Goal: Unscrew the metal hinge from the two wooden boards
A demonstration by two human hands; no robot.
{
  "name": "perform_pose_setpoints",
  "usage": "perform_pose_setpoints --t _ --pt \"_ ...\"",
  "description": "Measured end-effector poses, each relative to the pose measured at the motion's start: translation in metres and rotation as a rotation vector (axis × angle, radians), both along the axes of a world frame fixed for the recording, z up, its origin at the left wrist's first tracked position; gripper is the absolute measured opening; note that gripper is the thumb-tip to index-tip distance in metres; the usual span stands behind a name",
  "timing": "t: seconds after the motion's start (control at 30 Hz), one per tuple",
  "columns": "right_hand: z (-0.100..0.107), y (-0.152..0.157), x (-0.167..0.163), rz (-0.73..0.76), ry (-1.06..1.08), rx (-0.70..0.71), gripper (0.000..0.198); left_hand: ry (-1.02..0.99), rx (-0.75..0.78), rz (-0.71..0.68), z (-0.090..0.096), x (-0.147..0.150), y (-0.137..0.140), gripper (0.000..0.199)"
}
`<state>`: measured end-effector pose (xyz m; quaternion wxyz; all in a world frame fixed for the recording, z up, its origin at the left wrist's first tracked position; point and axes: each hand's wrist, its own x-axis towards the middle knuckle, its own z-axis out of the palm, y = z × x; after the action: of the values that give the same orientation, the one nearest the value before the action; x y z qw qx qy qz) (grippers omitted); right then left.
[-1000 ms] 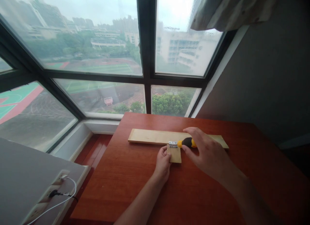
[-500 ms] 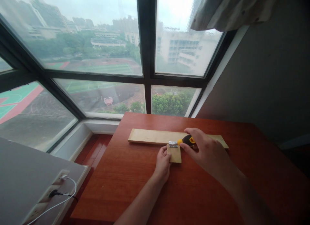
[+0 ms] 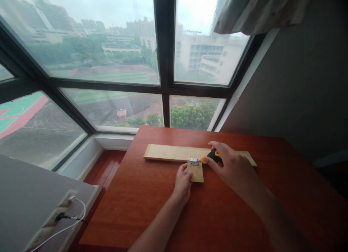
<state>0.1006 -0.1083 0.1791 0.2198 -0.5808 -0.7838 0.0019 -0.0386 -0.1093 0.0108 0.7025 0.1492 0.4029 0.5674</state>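
My left hand [image 3: 184,181] grips the left edge of a small, squarish wooden piece [image 3: 197,175]. A silvery metal hinge [image 3: 194,161] lies along that piece's far edge, where it meets a long pale wooden board [image 3: 170,152]. With my right hand [image 3: 231,163] I hold a yellow-and-black screwdriver [image 3: 213,156] by its handle, nearly level, its tip pointing left at the hinge. Whether the tip sits in a screw is too small to tell. Part of the long board is hidden behind my right hand and the screwdriver.
Everything lies on a reddish-brown wooden table [image 3: 130,208]. Large windows with dark frames [image 3: 164,63] rise beyond its far edge. At the lower left, a white cable [image 3: 85,212] and a black plug [image 3: 60,216] come from wall sockets. A curtain [image 3: 261,13] hangs at the upper right.
My right hand and the screwdriver have shifted slightly to the right, and the handle has turned a little. My left hand, the wooden piece and the long board stay where they were.
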Motion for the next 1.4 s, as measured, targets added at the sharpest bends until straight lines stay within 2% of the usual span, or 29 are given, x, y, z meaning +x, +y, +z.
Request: perform_pose_setpoints --t 0.13,0.23,0.37,0.47,0.6,0.7,0.77,0.83,0.87,0.93,0.97,1.13,1.4 --pt "-0.002 0.003 0.001 0.073 0.071 -0.008 0.021 -0.01 -0.005 0.006 -0.001 0.0 0.001 0.044" --pt "0.004 0.001 0.004 0.158 0.157 -0.04 0.024 -0.011 -0.006 0.006 -0.002 0.001 0.001 0.045" --pt "0.013 -0.002 0.012 0.13 0.286 -0.089 0.026 -0.006 -0.012 0.003 -0.002 0.001 0.001 0.046" --pt "0.013 -0.001 0.017 0.105 0.513 -0.137 0.025 0.001 -0.017 0.001 -0.002 0.001 0.0 0.047" --pt "0.006 0.006 0.017 0.256 0.89 -0.256 0.031 0.005 -0.02 0.012 -0.002 0.002 0.0 0.046" --pt "-0.006 0.014 0.012 0.326 0.943 -0.329 0.039 0.001 -0.011 0.014 -0.001 0.002 0.0 0.046" --pt "-0.018 0.022 0.006 0.324 0.846 -0.349 0.035 -0.003 -0.008 0.016 0.0 0.002 0.0 0.045" --pt "-0.033 0.03 -0.002 0.226 0.603 -0.371 0.014 -0.009 -0.01 0.016 0.001 0.002 -0.001 0.046" --pt "-0.041 0.034 -0.006 0.155 0.43 -0.365 0.014 -0.014 -0.012 0.015 0.001 0.002 -0.001 0.047" --pt "-0.056 0.039 -0.017 0.047 -0.027 -0.389 0.025 -0.025 -0.012 0.014 0.001 0.002 -0.001 0.047" --pt "-0.063 0.041 -0.022 0.013 -0.105 -0.4 0.028 -0.031 -0.009 0.014 0.001 0.002 -0.001 0.046" --pt "-0.084 0.04 -0.045 -0.054 -0.274 -0.415 0.039 -0.034 0.011 0.007 -0.002 0.003 0.0 0.044" --pt "-0.088 0.041 -0.06 -0.044 -0.385 -0.461 0.034 -0.003 -0.051 0.003 0.003 0.003 0.0 0.057"
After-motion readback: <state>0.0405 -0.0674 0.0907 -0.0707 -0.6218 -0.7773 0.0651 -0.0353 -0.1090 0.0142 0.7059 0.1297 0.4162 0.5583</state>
